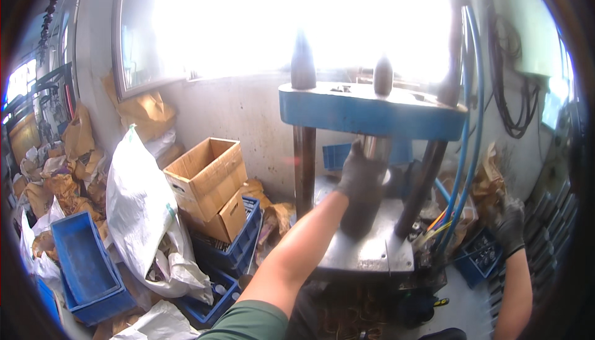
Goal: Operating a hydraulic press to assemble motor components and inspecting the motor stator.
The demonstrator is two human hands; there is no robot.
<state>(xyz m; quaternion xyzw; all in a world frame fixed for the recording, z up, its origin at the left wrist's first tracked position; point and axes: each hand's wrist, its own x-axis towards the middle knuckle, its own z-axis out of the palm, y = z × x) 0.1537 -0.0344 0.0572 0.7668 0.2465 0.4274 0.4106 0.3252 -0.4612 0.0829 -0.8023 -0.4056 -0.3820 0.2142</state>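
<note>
Nearest, at lower right, the right hand [512,223], gloved in dark grey, is above and just beside a blue plastic crate [468,271] of small metal parts. Its fingers are partly turned from view; how far they are closed, and whether they hold anything, cannot be told.

Further in, the gloved left hand [361,176] is raised at a bright steel press ram [377,147], beneath the blue crosshead [372,115]. Its fingers point upward; their opening, any hold, and contact with the ram cannot be confirmed.

The ram points down from the crosshead, long axis near vertical. Under the hand, a dark cylindrical piece [358,221] appears upright over the metal bed plate [370,254], roughly below the ram, probably placed so for alignment with it. The crate's position within arm's reach suggests convenient access to parts.

Beyond the press, a window [248,24] is overexposed.
</note>
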